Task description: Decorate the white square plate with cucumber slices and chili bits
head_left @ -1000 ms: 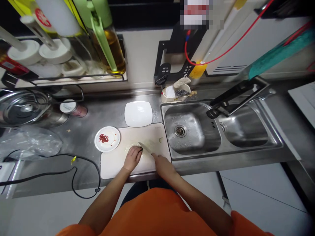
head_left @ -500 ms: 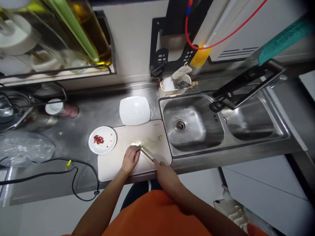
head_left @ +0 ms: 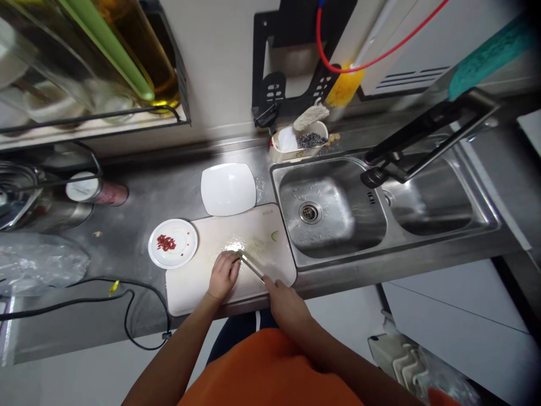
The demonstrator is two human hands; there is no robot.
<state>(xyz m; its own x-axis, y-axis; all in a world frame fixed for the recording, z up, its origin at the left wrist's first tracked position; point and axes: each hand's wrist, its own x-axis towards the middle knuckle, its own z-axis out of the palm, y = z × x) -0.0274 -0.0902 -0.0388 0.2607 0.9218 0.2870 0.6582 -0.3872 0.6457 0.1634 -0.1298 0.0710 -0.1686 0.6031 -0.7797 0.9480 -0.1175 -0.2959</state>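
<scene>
My right hand (head_left: pixel 285 299) is closed round the handle of a knife (head_left: pixel 251 265), whose blade points up and left over the cutting board (head_left: pixel 190 293). The tip end of the blade meets the fingertips of my left hand (head_left: pixel 224 273). Those fingers are curled down on the board, and whatever they press is hidden under them. A wet, shiny patch lies just beyond the fingertips. A small green slice (head_left: pixel 274 235) rests near the board's right edge. Touching the board's left side, a round white plate (head_left: pixel 186 256) holds small chopped red pieces (head_left: pixel 166 243).
Behind the board stands a white square dish (head_left: pixel 229 189). To the right is a steel double sink (head_left: pixel 291 248) with a black faucet (head_left: pixel 406 129). A caddy (head_left: pixel 291 155) with scrubbers sits behind it. Black cable (head_left: pixel 129 316), plastic bag (head_left: pixel 42 262) and a jar (head_left: pixel 97 190) are left.
The view has shifted slightly, so the surroundings appear a little displaced. Both hands and the knife stay in nearly the same place on the board.
</scene>
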